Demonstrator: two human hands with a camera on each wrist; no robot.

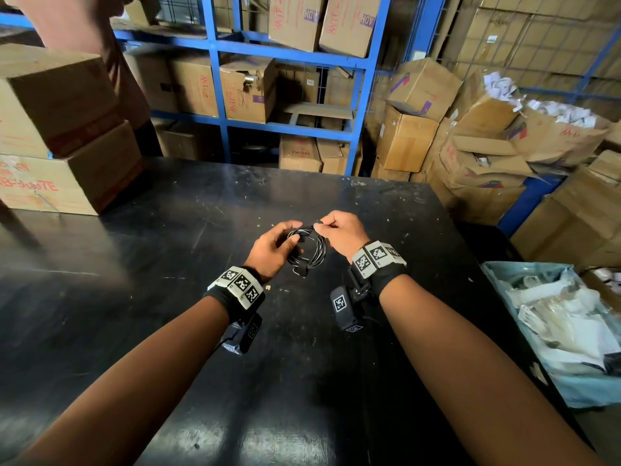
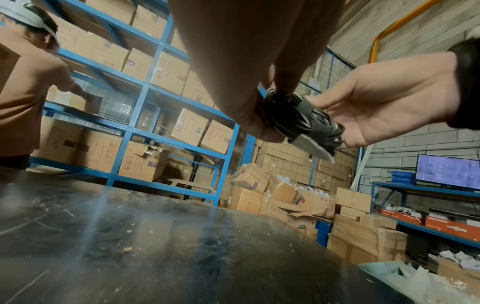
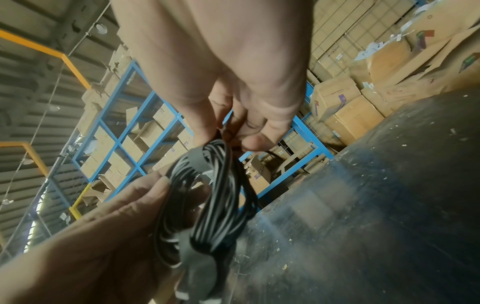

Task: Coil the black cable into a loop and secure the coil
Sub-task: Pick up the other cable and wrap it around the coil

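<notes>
The black cable [image 1: 311, 248] is wound into a small coil and held above the black table [image 1: 201, 230]. My left hand [image 1: 274, 245] grips the coil's left side, thumb and fingers curled round the strands [image 2: 285, 115]. My right hand [image 1: 339, 230] pinches the top right of the coil with thumb and forefinger. A grey strap [image 2: 309, 123] wraps across the strands, its loose end hanging below. In the right wrist view the coil [image 3: 215, 205] hangs between both hands, with the strap [image 3: 197, 158] near the top.
Cardboard boxes [image 1: 64, 136] are stacked on the table's far left. Blue shelving [image 1: 292, 62] full of boxes stands behind. A light-blue bin [image 1: 564, 331] of white packaging sits at the right. Another person [image 2: 26, 92] works at the shelves on the left.
</notes>
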